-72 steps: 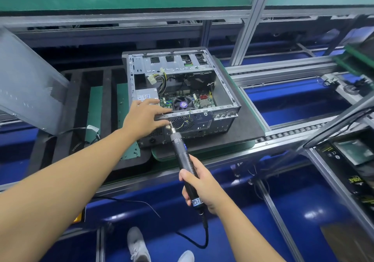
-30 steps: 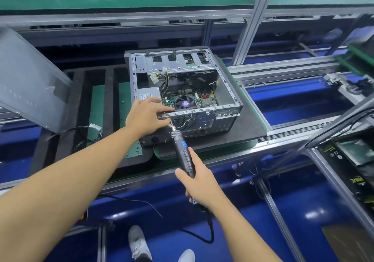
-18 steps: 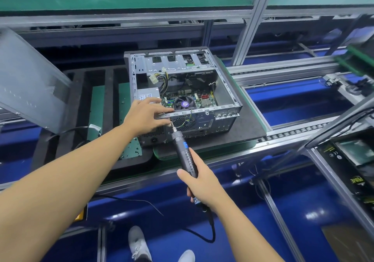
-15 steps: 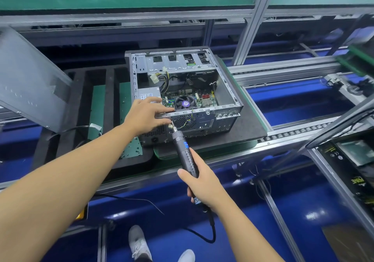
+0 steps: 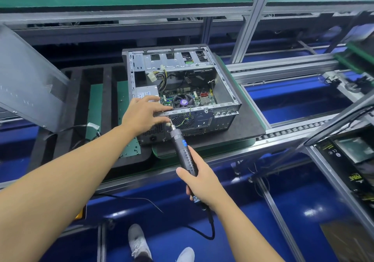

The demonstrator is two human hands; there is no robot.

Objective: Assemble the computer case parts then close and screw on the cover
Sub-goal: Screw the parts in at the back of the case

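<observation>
Far left of both hands, the loose side cover (image 5: 30, 77) leans tilted, well apart from the fingers, not yet fitted. It reads as a thin sheet-metal panel: light for its size, somewhat flexible, with sharp edges. Best taken by two opposite long edges, not one corner, or it will twist.

Left hand (image 5: 141, 114): the fingers (image 5: 159, 112) are spread flat and pressed on the near top rail of the computer case (image 5: 182, 91), thumb lower down against the rear face, steadying it. No pinch on any small part that I can make out; a screw may be under the thumb tip, too small to tell.

The case lies on its side, open top up, on a dark pad (image 5: 247, 124) on the conveyor line. Beyond the left fingers sit the power supply (image 5: 146, 93), motherboard and CPU fan (image 5: 183, 101). Steel chassis: stiff, fairly heavy, stable where it lies. Hold by the rails or outer walls; the board, fan and loose cables (image 5: 162, 77) inside are fragile, so keep the fingers off them.

Just right of the left thumb, the electric screwdriver (image 5: 183, 150) has its bit at the rear panel by the fan grille. Right hand (image 5: 199, 180) is wrapped closed around the lower barrel, cord (image 5: 210, 227) trailing below. The tool is rigid with a ribbed grip and is not likely to slip. The bit could cam out if it tilts off the screw axis.

Judged step: driving a rear-panel screw; the cover comes later.
</observation>
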